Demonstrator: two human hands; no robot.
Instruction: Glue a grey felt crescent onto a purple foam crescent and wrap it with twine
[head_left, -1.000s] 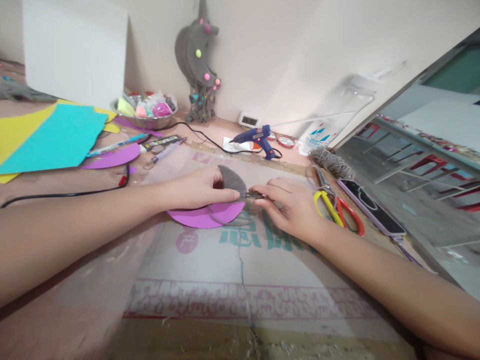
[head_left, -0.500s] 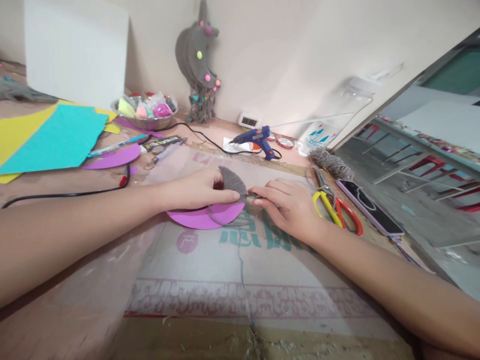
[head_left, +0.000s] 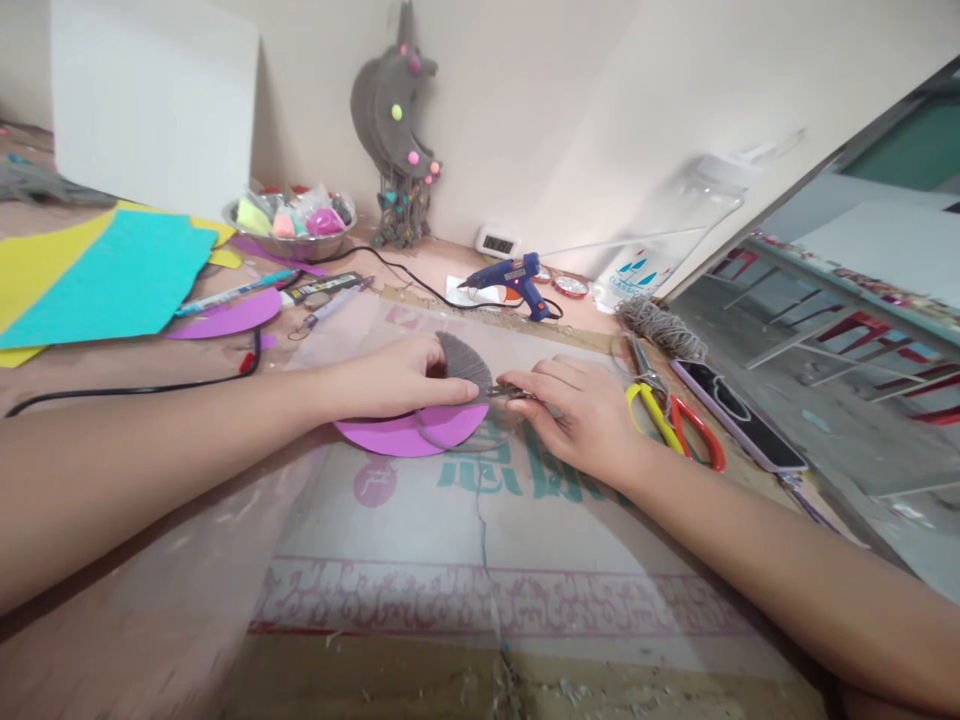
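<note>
My left hand point(head_left: 405, 378) is closed on a purple card piece point(head_left: 401, 434), with the thumb lying along its upper side. Grey yarn point(head_left: 463, 362) covers the card's upper right part in close-set turns, while the lower left stays bare purple. At the wrapped edge, my right hand point(head_left: 577, 412) pinches a small dark grey bundle, seemingly yarn, between thumb and forefinger. A loose strand loops below the fingers across the purple card. Part of the card is hidden under my left hand.
Beyond the hands lie a blue glue gun point(head_left: 517, 280) and its black cord. To the right are scissors point(head_left: 667, 405), a grey yarn skein point(head_left: 661, 328) and a phone point(head_left: 739, 415). Coloured sheets point(head_left: 112, 280) and a metal bowl point(head_left: 292, 243) stand left. A decorated grey moon point(head_left: 390, 110) leans against the wall.
My right fingertips have shifted very slightly at the card's edge, and a little more of the pinched grey bundle shows. My left hand and the card hold almost still.
</note>
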